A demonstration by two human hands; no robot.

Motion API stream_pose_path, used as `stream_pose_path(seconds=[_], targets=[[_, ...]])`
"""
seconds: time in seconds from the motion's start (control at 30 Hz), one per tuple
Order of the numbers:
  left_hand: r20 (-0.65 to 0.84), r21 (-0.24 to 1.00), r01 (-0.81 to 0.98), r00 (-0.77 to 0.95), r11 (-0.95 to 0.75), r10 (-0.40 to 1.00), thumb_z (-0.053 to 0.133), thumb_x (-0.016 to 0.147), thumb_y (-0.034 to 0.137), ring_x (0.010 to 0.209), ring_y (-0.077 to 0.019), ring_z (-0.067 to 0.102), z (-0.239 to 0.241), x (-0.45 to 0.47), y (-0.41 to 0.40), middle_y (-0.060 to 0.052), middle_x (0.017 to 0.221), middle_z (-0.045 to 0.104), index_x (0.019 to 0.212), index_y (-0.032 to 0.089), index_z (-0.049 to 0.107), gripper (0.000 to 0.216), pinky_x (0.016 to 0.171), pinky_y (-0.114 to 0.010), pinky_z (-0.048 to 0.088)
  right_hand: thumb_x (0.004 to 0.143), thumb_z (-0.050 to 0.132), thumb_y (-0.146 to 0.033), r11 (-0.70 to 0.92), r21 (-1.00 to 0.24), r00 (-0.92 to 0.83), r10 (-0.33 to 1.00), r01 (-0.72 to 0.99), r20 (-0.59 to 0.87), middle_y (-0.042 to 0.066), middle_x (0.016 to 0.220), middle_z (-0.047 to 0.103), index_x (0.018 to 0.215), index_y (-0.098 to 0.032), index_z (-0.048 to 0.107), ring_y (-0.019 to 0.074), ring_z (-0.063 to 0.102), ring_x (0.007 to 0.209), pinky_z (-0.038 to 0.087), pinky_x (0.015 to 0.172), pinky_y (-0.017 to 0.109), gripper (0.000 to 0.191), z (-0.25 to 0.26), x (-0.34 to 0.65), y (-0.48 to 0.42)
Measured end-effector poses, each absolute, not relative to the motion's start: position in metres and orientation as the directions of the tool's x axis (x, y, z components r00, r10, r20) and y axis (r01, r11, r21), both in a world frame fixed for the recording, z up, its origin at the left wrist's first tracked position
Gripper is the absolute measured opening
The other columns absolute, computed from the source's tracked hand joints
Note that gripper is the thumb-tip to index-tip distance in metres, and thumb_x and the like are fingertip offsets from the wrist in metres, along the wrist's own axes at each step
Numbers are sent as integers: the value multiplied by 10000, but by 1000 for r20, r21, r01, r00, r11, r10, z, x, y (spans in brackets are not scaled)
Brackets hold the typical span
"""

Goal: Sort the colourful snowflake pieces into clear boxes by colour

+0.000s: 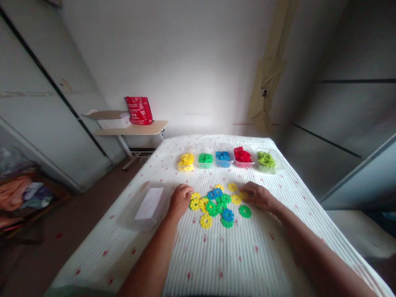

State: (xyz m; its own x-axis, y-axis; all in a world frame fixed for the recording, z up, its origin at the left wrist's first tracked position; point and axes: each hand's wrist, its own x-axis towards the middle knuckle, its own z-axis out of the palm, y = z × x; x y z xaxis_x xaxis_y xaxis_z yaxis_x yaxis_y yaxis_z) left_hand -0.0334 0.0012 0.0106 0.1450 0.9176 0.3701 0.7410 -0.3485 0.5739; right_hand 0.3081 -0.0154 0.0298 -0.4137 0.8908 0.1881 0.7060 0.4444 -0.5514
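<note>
Several flower-shaped plastic discs lie loosely in the middle of the cloth-covered table: yellow discs (206, 221), green discs (211, 208) and blue discs (228, 215). My left hand (180, 201) rests at the left edge of this group with its fingers curled together, beside a yellow disc (195, 196). Whatever its fingertips may hold is hidden. On the right, my right hand (259, 195) has its fingers closed over another yellow disc, which is partly covered by them. A single green disc (245, 211) lies just below that hand.
Behind the discs stand clear tubs of yellow (186, 161), green (205, 160), blue (223, 158), red (243, 156) and light-green pieces (266, 161). At the left lies a clear plastic container (126, 216) with a white rectangle. A side table (148, 128) holds a red bag (139, 110).
</note>
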Motion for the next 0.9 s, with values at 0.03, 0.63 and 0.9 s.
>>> stream_pose_path(seconds=[0.03, 0.63, 0.9], targets=[[372, 575, 739, 145, -350, 917, 442, 687, 48, 853, -157, 584, 11, -33, 1, -35, 846, 640, 772, 175, 665, 270, 836, -297, 456, 697, 611, -271, 439, -559, -408, 893, 703, 187, 73, 946, 620, 941, -188, 658, 200, 577, 850, 469, 761, 316, 262, 30, 308, -15], [352, 574, 748, 141, -332, 925, 428, 698, 68, 867, -159, 586, 11, -33, 1, -31, 852, 641, 770, 186, 667, 276, 841, -294, 455, 657, 626, -246, 220, -394, -251, 967, 892, -29, 56, 942, 602, 1029, -197, 617, 175, 580, 790, 440, 708, 269, 375, 55, 326, -56], [378, 566, 751, 130, -340, 917, 437, 691, 44, 847, -156, 581, 7, -33, 3, -37, 845, 633, 770, 179, 669, 279, 838, -294, 449, 670, 599, -245, 215, -387, -255, 965, 897, -54, 55, 897, 573, 887, -174, 607, 159, 553, 763, 420, 668, 246, 229, 56, 322, -51]])
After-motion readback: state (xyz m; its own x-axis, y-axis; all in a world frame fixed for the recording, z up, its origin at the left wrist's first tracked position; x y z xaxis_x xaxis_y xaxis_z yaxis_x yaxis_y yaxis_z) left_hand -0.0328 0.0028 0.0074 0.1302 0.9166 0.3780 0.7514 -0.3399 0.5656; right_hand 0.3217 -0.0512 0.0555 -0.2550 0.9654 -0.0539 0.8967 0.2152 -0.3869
